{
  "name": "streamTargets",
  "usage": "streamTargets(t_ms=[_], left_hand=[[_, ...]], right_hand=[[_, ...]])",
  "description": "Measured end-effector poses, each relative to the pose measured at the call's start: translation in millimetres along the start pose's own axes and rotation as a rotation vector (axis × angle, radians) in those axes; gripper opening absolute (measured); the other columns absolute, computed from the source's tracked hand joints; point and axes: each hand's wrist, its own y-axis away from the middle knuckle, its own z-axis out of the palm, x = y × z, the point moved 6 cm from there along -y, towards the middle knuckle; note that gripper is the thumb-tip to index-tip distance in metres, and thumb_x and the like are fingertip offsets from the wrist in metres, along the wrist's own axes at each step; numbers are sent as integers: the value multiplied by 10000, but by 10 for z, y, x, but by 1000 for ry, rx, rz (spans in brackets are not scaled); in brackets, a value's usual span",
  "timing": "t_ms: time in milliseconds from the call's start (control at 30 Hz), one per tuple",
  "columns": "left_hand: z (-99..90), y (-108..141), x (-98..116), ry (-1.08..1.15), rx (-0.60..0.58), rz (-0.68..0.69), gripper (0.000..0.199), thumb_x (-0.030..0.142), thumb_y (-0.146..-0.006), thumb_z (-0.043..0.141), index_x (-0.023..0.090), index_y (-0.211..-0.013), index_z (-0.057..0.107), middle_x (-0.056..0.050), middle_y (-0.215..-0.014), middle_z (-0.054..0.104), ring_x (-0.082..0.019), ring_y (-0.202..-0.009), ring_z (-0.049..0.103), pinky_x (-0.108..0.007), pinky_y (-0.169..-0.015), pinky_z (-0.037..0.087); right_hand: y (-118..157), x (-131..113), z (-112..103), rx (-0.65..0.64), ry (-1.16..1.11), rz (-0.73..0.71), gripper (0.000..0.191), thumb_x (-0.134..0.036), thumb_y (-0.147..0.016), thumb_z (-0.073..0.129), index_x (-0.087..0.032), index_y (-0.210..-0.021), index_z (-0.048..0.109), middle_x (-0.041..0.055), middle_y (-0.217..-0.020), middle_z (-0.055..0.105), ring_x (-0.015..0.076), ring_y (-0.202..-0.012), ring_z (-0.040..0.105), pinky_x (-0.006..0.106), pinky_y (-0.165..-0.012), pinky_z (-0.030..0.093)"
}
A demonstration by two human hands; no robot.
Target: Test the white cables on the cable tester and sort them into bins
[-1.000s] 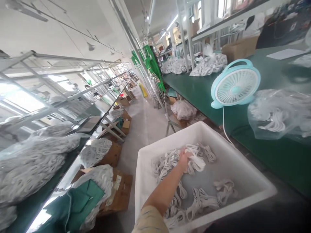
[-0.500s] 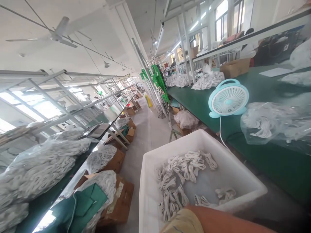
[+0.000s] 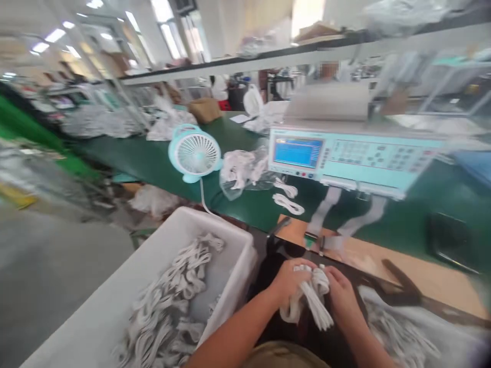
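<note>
Two hands: the left hand curls narrow over the top of some white cords; the right hand pinches them from the right.
Held cords: in front of the person, on the near side of the table edge, loose ends hanging toward the near side.
Table edge: a tan board lies along it, just beyond the hands and running right.
Left tub: the white tub stands near left, its right wall just beside the left forearm; coiled cords heap inside, with bare bottom showing between heap and right wall.
Right tub: another white tub sits near right beside the right forearm, partly cut off.
Tester: the pale-blue instrument stands farther back, grey ribbon leads reaching to the board.
Tabletop room: green table shows between the fan and two cord coils.
Floor: grey floor stretches left of the tub, blurred.
</note>
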Motion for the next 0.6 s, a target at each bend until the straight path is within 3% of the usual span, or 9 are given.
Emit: streamTargets(t_ms=[100,233,300,367,467,533,600], left_hand=[[-36,118,-90,118,-77,-91,247,211,-640,605,121,-864,657,20,-557,526,-85,-480,463,-197,-476,344],[-17,241,-109,78,-70,-81,249,232,-644,649,146,-874,606,17,-671,546,-72,-519,467,-188,-498,352],[60,250,-118,-27,-80,-57,224,237,-651,660,155,-844,582,35,-653,517,-70,-531,456,-186,-516,351],[186,248,-130,-134,-123,-33,188,240,-673,645,159,-820,558,56,-608,467,-69,-520,426,-187,-517,340],[368,260,-106,-250,-194,64,201,224,-685,645,164,-847,542,45,-679,486,-80,-591,440,-196,-575,366],[417,278,-86,-288,-211,115,208,229,-707,639,167,-878,539,33,-732,502,-90,-644,453,-201,-619,382],[402,295,-80,-307,-208,129,192,264,-754,606,165,-906,541,20,-757,517,-99,-668,468,-207,-633,391]], right_hand=[[218,92,-553,31,140,69,353,-503,-690,672,-190,-628,522,-34,-527,480,117,-467,424,229,-449,340],[479,56,-1391,53,824,22,297,-478,-679,629,-210,-577,551,1,-535,519,173,-507,489,266,-469,360],[585,-71,-1526,136,1020,-77,253,-472,-691,614,-219,-688,615,36,-686,604,207,-590,550,290,-516,406],[651,-160,-1262,39,995,-174,244,-449,-775,558,-223,-821,639,54,-819,633,214,-703,589,301,-621,456],[658,-247,-585,-133,842,-274,187,-361,-873,480,-218,-895,599,33,-815,617,178,-714,574,266,-650,459],[620,-289,-292,-109,779,-332,152,-310,-880,474,-206,-804,555,2,-698,569,148,-605,526,234,-555,426],[596,-301,-163,-70,746,-404,152,-275,-876,486,-202,-746,516,-16,-644,518,132,-557,486,222,-513,391]])
